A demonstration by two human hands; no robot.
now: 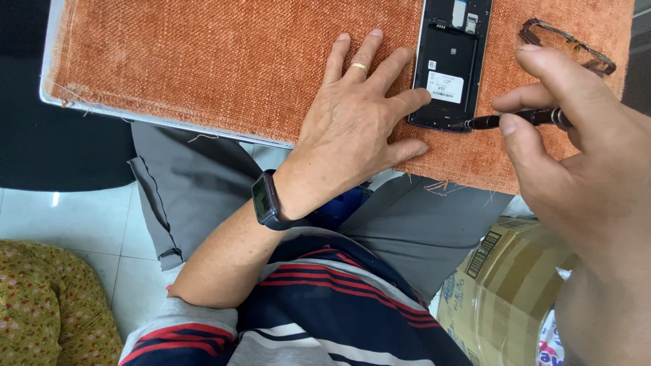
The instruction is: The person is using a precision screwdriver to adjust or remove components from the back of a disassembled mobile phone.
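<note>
Head view, looking down over the person's lap. Orange cloth mat [224,54] covers a board across the knees and bears everything else. Left hand [356,115] lies flat on the mat, fingers spread wide, index fingertip pressed against the left edge of the phone [449,64]; a gold ring [359,66] sits on one finger and a dark watch [266,201] on the wrist. Right hand [576,156] grips a slim black screwdriver [519,119] between thumb and fingers (pinched tight), its tip touching the phone's lower right corner. The phone lies back-side up with its cover off, near the mat's far edge. Eyeglasses [569,46] rest just right of it. A cardboard box [495,285] stands below.
</note>
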